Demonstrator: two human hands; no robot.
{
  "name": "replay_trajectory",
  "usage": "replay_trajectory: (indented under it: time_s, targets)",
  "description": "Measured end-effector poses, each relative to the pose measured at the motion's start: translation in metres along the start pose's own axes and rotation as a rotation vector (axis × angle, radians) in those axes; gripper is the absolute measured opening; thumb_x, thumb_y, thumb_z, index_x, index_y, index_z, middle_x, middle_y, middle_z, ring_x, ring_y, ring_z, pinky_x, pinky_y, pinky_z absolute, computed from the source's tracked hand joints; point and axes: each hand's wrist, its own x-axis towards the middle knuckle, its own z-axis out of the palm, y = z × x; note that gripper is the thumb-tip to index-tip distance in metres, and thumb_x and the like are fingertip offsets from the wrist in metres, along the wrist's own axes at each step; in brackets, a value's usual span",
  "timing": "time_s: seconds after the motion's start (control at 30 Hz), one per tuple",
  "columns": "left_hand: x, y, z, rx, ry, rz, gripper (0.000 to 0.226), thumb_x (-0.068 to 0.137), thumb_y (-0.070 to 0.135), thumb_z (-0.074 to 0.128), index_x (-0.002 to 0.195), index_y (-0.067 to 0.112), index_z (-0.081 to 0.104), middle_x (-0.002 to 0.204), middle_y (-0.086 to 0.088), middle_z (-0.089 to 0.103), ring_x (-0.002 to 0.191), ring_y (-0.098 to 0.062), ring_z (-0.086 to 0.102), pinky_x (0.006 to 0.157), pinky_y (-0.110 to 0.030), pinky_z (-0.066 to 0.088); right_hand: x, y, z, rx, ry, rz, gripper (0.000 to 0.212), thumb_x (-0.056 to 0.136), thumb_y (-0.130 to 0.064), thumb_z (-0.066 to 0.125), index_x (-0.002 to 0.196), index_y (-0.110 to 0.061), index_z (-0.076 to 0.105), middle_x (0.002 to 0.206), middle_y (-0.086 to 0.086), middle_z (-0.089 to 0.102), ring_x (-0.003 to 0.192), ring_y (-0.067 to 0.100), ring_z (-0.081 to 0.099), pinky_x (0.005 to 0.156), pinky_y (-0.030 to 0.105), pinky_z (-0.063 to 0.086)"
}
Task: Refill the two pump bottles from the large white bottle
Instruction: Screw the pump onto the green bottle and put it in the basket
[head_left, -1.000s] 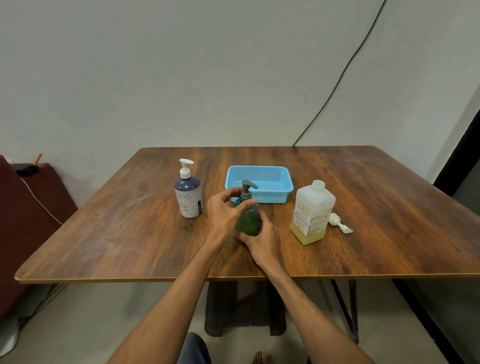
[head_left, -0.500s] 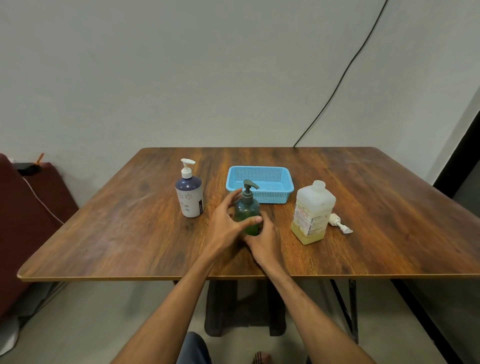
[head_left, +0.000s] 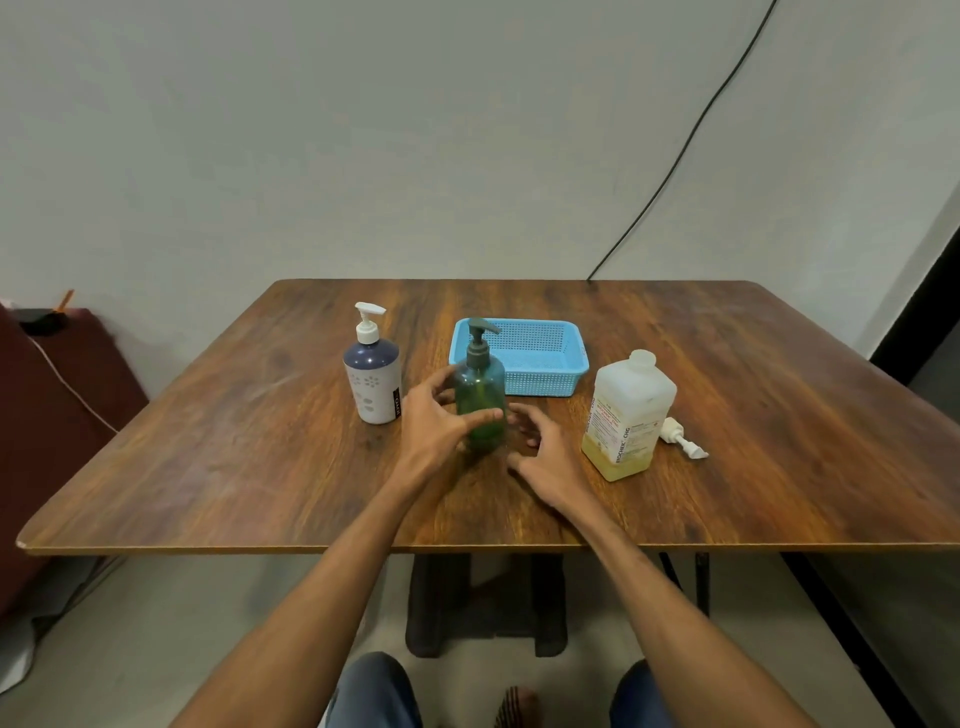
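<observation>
The green bottle (head_left: 479, 395) stands upright mid-worktop (head_left: 234, 478), just in front of the basket (head_left: 540, 364). The left hand (head_left: 434, 431) wraps it, thumb across the front, probably steadying it so the pump can be unscrewed. The right hand (head_left: 545, 457) hovers just beside it, fingers loosely spread, holding nothing; whether a fingertip touches is hard to tell. There are two pump bottles, the navy bottle (head_left: 373, 379) at left. One white bottle (head_left: 628, 415) stands at right, one loose pump (head_left: 680, 440) lying beside it. There is one basket.
</observation>
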Motion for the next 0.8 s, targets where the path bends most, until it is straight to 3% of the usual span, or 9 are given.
replay_trajectory:
  time_s: [0.23, 0.47, 0.8]
  targets:
    - [0.048, 0.026, 0.001, 0.031, 0.057, 0.077, 0.076, 0.065, 0.036, 0.095, 0.130, 0.016, 0.063, 0.124, -0.001, 0.070, 0.107, -0.015, 0.069, 0.090, -0.033, 0.061, 0.017, 0.006, 0.006, -0.082, 0.132, -0.037, 0.057, 0.080, -0.002, 0.073, 0.132, -0.021, 0.060, 0.126, -0.005, 0.065, 0.116, 0.005, 0.059, 0.103, 0.033, 0.050]
    - [0.106, 0.041, 0.009, 0.050, 0.107, 0.098, 0.076, 0.063, 0.035, 0.096, 0.129, 0.012, 0.064, 0.120, -0.004, 0.072, 0.102, -0.016, 0.071, 0.087, -0.032, 0.062, 0.033, 0.011, 0.009, -0.097, 0.174, -0.056, 0.049, 0.080, -0.007, 0.073, 0.125, -0.024, 0.064, 0.116, -0.008, 0.066, 0.109, 0.004, 0.060, 0.100, 0.033, 0.051]
    - [0.138, 0.009, 0.033, 0.177, 0.088, 0.016, 0.076, 0.060, 0.037, 0.097, 0.124, 0.009, 0.067, 0.119, -0.005, 0.073, 0.104, -0.017, 0.069, 0.091, -0.034, 0.060, 0.037, 0.012, 0.008, -0.106, 0.187, -0.094, 0.045, 0.081, -0.007, 0.073, 0.124, -0.022, 0.067, 0.110, -0.009, 0.068, 0.105, 0.005, 0.060, 0.092, 0.024, 0.049]
